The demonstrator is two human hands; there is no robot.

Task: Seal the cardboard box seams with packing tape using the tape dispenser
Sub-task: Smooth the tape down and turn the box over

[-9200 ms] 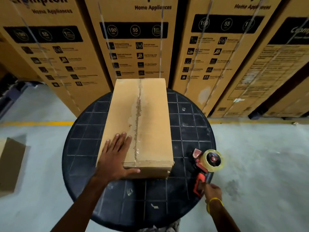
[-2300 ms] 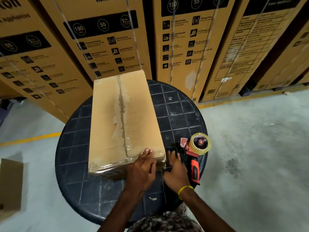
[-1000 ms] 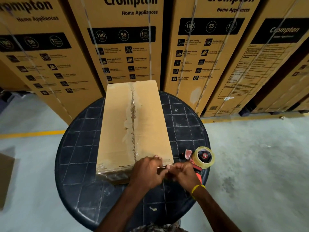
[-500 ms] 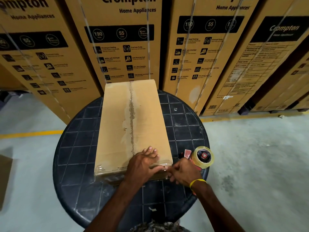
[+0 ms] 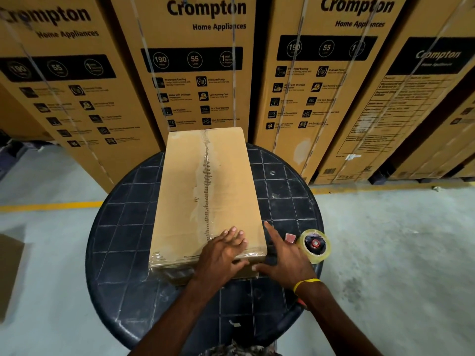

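As left hand (image 5: 221, 255) and right hand (image 5: 285, 263) spread fingers, the dispenser (image 5: 314, 244) handle barely shows.

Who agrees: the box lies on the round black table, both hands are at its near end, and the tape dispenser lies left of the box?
Wrong side: the head view shows the tape dispenser lying right of the box, not left. The rest holds.

Left hand (image 5: 221, 255) presses flat on the box (image 5: 208, 196); right hand (image 5: 285, 258) spreads beside it, dispenser (image 5: 312, 244) on the tabletop (image 5: 123, 227).
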